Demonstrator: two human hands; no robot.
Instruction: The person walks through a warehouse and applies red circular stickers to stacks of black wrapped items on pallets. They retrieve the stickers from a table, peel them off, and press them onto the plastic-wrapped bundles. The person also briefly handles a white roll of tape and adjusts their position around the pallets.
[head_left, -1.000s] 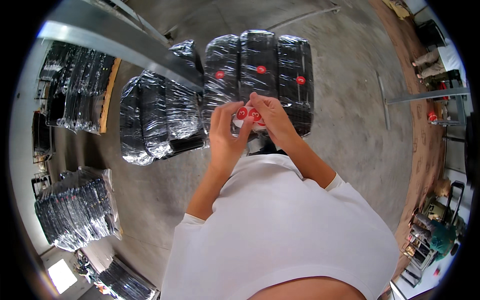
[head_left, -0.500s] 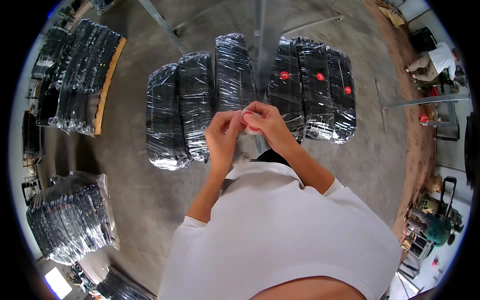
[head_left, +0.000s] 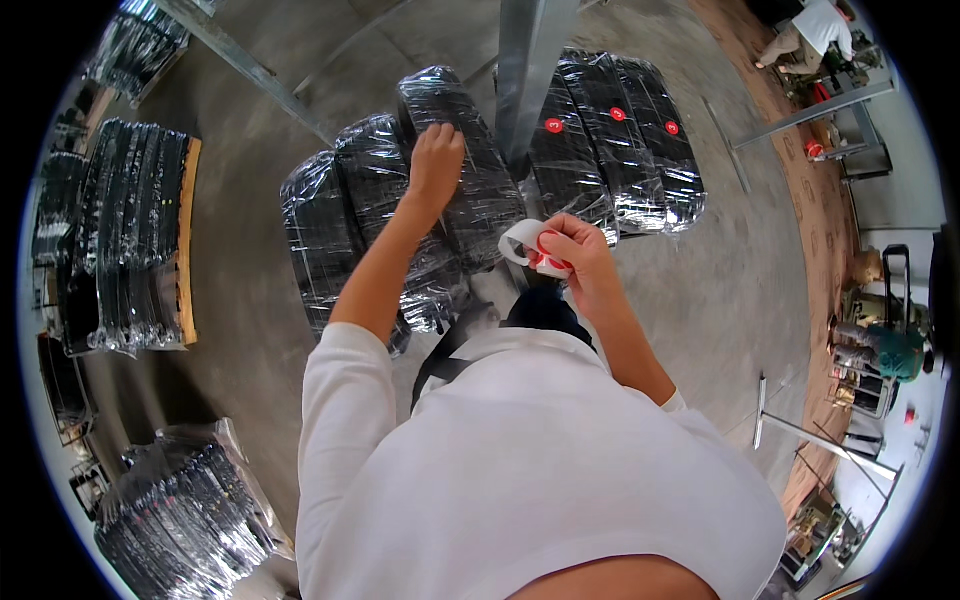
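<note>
My right hand (head_left: 590,262) grips a roll of red round stickers (head_left: 517,240) on white backing, with a loop of the strip curling out to its left. My left hand (head_left: 437,165) reaches forward to the upper part of a black bundle in clear wrap (head_left: 480,190). Its fingers are bent and held together at the wrap; whatever is under the fingertips is hidden. Left of it stand two more wrapped black bundles (head_left: 310,235). To the right, three wrapped bundles (head_left: 625,165) each carry a red round sticker (head_left: 617,114).
A grey metal post (head_left: 530,80) rises between the two groups of bundles. At the left are pallet stacks of wrapped black goods (head_left: 140,240) and another wrapped stack (head_left: 185,520). Metal bars (head_left: 815,115) and people (head_left: 820,30) are along the right side.
My hands have parted. The left moved forward from the sticker roll to the bundle; the right kept the roll and shifted right. The view has turned a little.
</note>
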